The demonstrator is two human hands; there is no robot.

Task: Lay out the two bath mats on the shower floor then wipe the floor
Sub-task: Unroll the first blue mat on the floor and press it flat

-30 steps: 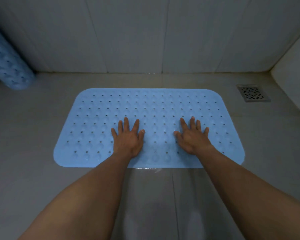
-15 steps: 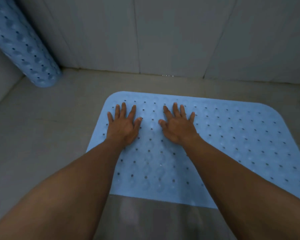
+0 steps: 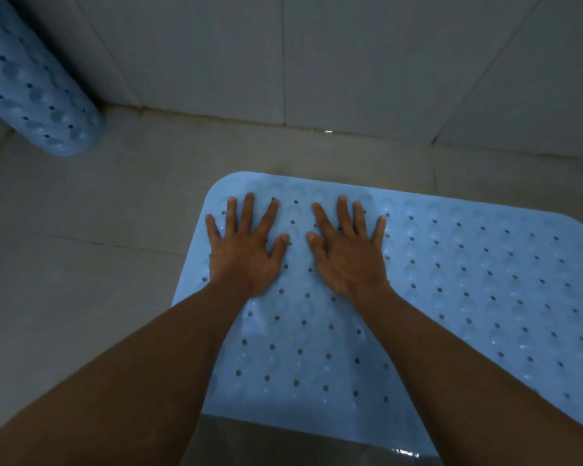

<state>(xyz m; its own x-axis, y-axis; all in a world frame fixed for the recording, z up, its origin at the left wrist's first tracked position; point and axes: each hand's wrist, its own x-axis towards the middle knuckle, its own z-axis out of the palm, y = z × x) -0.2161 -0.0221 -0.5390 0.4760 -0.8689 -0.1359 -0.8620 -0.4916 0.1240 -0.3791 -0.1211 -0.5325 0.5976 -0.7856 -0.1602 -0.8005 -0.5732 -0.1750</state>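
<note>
Head view, only one going. Guessing about a third done: got the flat mat (image 3: 451,297) spread on the shower floor (image 3: 98,264), far edge near the wall (image 3: 350,62) with a strip of bare tile between. Pressing on its far left corner with the left hand (image 3: 246,253) and right hand (image 3: 347,257), side by side, palms down, fingers (image 3: 342,213) straight and spread apart, gripping nothing. Probably seating the suction cups.

Left to do: unroll the rolled mat (image 3: 31,92), propped in the far left corner well apart from the flat one, then wipe. No cloth in sight.

Plenty of bare floor left of the flat mat for number two. Worth minding that left edge to avoid overlap, plus the shiny patch, maybe water, by the near edge.
</note>
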